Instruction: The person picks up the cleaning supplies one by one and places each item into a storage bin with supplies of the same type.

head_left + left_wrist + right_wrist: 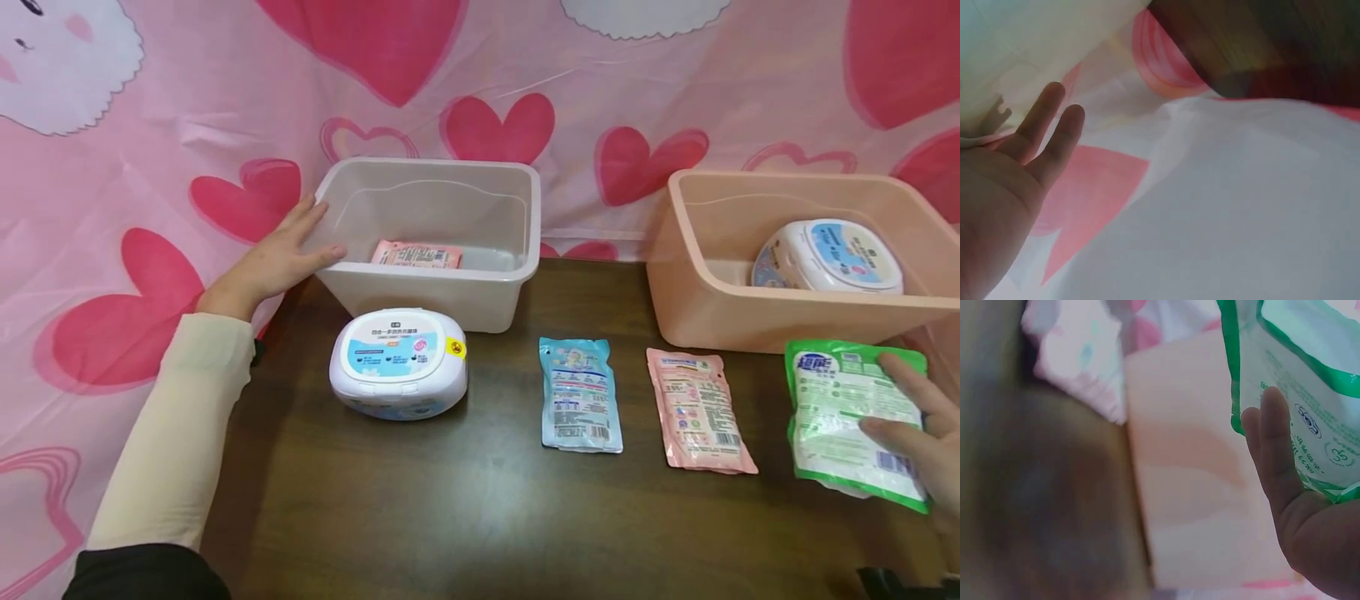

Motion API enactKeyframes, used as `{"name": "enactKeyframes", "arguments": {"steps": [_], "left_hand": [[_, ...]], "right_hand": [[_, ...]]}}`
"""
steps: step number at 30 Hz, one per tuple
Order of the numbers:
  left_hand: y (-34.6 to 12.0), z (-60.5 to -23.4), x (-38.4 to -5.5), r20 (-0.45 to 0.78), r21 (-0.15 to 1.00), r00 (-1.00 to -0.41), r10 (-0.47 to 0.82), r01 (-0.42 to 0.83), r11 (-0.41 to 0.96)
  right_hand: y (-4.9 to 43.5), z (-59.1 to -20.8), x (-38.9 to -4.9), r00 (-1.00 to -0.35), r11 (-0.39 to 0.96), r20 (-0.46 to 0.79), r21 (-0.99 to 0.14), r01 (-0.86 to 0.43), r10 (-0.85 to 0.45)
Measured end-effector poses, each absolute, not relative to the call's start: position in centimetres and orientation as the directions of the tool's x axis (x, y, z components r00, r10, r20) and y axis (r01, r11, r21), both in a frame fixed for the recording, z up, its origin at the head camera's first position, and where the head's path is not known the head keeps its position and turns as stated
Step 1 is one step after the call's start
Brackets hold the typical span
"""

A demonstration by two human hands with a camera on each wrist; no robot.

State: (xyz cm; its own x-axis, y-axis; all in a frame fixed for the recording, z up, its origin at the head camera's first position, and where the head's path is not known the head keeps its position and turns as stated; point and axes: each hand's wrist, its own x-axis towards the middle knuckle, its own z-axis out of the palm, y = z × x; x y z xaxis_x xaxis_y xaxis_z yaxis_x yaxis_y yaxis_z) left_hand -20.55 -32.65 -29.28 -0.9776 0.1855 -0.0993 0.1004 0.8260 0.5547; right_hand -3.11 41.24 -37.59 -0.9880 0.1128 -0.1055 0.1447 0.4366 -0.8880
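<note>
My left hand (273,258) rests against the left rim of a beige plastic bin (427,304), its fingers extended and its thumb at the front corner. The left wrist view shows straight fingers (1044,125) beside the bin's wall. A pink pouch (417,254) lies inside that bin. On the right, my right hand (930,433) holds a green-and-white pouch (843,417) by its right side, thumb on the printed face. In the right wrist view, other fingers (1275,444) lie along the pouch's other side. This pouch hangs in front of a peach bin (787,321).
A white oval lidded tub (397,358) stands before the beige bin. To its right, a blue pouch (579,400) and a pink pouch (700,412) lie on the dark wooden table (465,517). Another white tub (832,258) sits in the peach bin. Heart-printed pink cloth (570,75) covers the back.
</note>
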Motion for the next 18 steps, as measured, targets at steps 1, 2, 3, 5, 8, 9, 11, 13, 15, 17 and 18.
{"name": "enactKeyframes", "arguments": {"steps": [1,2,3,5,8,9,11,13,15,17,18], "left_hand": [[-32.6,-29.2,-20.6,-0.104,0.538,-0.977,0.187,0.103,0.837],[-32.6,-29.1,-20.6,-0.112,0.521,-0.976,0.185,0.101,0.847],[-32.6,-29.0,-20.6,-0.116,0.507,-0.976,0.185,0.101,0.856],[-32.6,-28.9,-20.6,-0.126,0.486,-0.975,0.183,0.1,0.868],[-32.6,-28.8,-20.5,-0.13,0.469,-0.975,0.181,0.101,0.877],[-32.6,-28.7,-20.5,-0.132,0.468,-0.975,0.18,0.099,0.878],[-32.6,-28.7,-20.4,-0.136,0.461,-0.975,0.175,0.094,0.882],[-32.6,-28.6,-20.3,-0.143,0.458,-0.975,0.172,0.089,0.884],[-32.6,-28.5,-20.2,-0.149,0.462,-0.973,0.177,0.09,0.882],[-32.5,-28.5,-20.2,-0.149,0.471,-0.971,0.189,0.098,0.877],[-32.3,-28.4,-20.2,-0.148,0.473,-0.97,0.194,0.103,0.875]], "right_hand": [[40.9,-37.0,-3.0,-0.99,0.446,-0.093,-0.885,0.132,0.109],[40.5,-36.5,-3.1,-0.993,0.444,-0.058,-0.89,0.098,0.102],[40.1,-36.0,-3.0,-0.994,0.483,-0.043,-0.871,0.089,0.105],[39.3,-35.0,-3.0,-0.994,0.597,-0.007,-0.799,0.073,0.112],[38.5,-33.7,-2.9,-0.99,0.684,0.02,-0.724,0.083,0.141],[38.2,-33.4,-2.8,-0.988,0.697,0.01,-0.71,0.1,0.152],[37.8,-32.7,-2.9,-0.989,0.679,0.008,-0.728,0.095,0.147],[37.3,-32.1,-3.1,-0.989,0.646,-0.004,-0.757,0.098,0.146],[37.0,-31.6,-3.3,-0.993,0.6,0.003,-0.797,0.068,0.117],[36.5,-31.0,-3.6,-0.994,0.553,-0.007,-0.83,0.065,0.108],[36.4,-30.8,-3.8,-0.995,0.528,-0.011,-0.847,0.062,0.099]]}}
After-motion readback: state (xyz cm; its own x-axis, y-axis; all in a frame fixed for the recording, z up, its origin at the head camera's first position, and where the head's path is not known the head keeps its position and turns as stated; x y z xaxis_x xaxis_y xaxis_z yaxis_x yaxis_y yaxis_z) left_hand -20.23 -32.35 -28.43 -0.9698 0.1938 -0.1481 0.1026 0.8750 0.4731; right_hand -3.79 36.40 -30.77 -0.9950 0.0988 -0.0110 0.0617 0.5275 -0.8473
